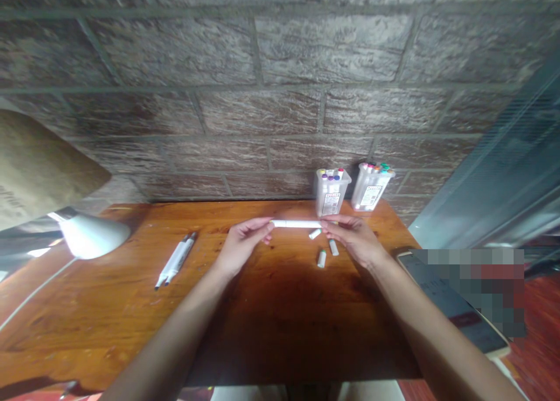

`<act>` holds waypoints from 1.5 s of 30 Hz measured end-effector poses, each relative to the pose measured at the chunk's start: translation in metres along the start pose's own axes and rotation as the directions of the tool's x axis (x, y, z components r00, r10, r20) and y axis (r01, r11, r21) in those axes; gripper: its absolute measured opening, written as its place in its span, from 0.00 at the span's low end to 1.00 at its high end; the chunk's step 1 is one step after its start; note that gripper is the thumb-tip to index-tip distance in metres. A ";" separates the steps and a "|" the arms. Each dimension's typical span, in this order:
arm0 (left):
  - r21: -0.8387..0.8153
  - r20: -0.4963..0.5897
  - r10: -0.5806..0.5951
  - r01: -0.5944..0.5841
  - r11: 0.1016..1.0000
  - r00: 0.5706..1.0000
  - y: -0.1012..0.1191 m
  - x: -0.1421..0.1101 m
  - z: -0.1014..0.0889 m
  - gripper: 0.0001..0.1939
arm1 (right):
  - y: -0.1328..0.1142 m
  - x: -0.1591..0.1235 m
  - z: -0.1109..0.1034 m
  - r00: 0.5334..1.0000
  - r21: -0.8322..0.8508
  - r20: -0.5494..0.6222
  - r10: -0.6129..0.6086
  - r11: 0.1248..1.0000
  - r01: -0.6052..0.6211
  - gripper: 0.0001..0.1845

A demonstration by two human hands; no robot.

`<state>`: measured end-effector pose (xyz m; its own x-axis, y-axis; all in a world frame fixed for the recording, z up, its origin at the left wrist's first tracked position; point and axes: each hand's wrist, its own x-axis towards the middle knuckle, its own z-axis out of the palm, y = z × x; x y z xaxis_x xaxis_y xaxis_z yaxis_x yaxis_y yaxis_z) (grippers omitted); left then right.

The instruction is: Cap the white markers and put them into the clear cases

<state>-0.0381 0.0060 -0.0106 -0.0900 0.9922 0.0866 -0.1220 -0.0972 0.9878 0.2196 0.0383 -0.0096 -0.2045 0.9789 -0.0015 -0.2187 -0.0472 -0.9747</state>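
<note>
A white marker pen point(298, 223) is stretched level between both hands above the wooden table. My left hand point(247, 240) pinches its left end between thumb and fingers. Its right end is gripped by my right hand point(352, 237), whose fingers hide that tip. Just below the pen, close to my right hand, lie three loose marker caps: one white cap point(315, 233), another point(333, 247) and a third with a green end point(321, 258). Off to the left, uncapped-looking white markers point(176, 261) with dark tips lie side by side, apart from my left hand.
Two clear plastic boxes of markers, one box point(331, 202) and a second box point(371, 195), stand at the table's back edge by the brick wall point(262, 112). A lamp point(94, 236) with a cable is at left. A tablet-like device point(455, 302) lies at right beside my forearm.
</note>
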 end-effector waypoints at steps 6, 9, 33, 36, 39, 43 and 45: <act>-0.267 0.060 -0.187 0.197 0.943 0.980 -0.001 0.001 -0.001 0.17 | 0.005 -0.003 0.004 0.998 -0.152 0.054 -0.037 0.987 0.045 0.23; -0.365 0.108 -0.239 0.263 0.893 0.965 0.000 0.001 -0.001 0.14 | 0.009 -0.004 0.006 0.995 -0.202 0.080 -0.063 0.976 0.078 0.23; 0.682 0.219 0.238 -0.323 0.656 0.946 0.000 -0.013 0.006 0.23 | 0.002 -0.011 0.011 0.941 -0.721 -0.039 -0.336 0.661 0.206 0.33; 0.672 0.210 0.255 -0.329 0.663 0.944 0.002 -0.014 0.007 0.23 | 0.003 -0.011 0.011 0.943 -0.692 -0.025 -0.331 0.687 0.222 0.33; 0.648 0.218 0.262 -0.340 0.681 0.940 0.001 -0.015 0.008 0.23 | 0.003 -0.011 0.012 0.948 -0.668 0.012 -0.317 0.704 0.244 0.33; 0.623 0.236 0.267 -0.356 0.696 0.934 0.001 -0.017 0.009 0.24 | 0.001 -0.012 0.013 0.951 -0.674 0.029 -0.308 0.696 0.246 0.34; 0.614 0.216 0.278 -0.352 0.706 0.936 0.000 -0.017 0.009 0.24 | 0.000 -0.013 0.012 0.952 -0.686 0.012 -0.307 0.690 0.231 0.35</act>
<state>-0.0279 -0.0101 -0.0104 0.0958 0.9184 0.3838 0.5524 -0.3698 0.7471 0.2112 0.0230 -0.0066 -0.1389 0.9436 0.3006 0.4568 0.3303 -0.8260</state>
